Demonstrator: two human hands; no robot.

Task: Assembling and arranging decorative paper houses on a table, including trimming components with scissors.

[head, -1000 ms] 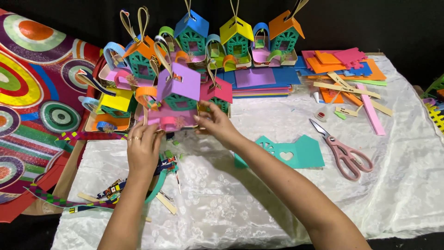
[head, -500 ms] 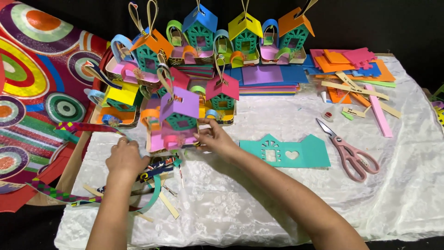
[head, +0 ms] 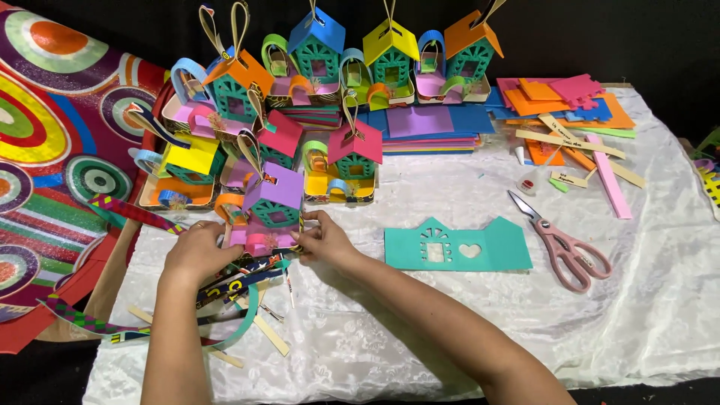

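Observation:
A small paper house (head: 271,206) with teal walls, a purple roof and a pink base stands on the white cloth (head: 420,322). My left hand (head: 199,251) grips its left side and my right hand (head: 322,240) grips its right side. Just behind it stand other paper houses, one with a pink roof (head: 354,154) on a yellow base. A flat teal house cut-out (head: 456,247) with a window and a heart hole lies to the right of my right hand.
Pink-handled scissors (head: 566,244) lie right of the cut-out. Stacks of coloured foam sheets (head: 435,127) and paper strips (head: 592,161) sit at the back right. A row of finished houses (head: 390,60) lines the back. Patterned strips (head: 232,289) lie under my hands; colourful fabric (head: 45,150) is at left.
Both hands have drawn the purple-roofed house toward me, away from the cluster of houses, and set it down on the cloth.

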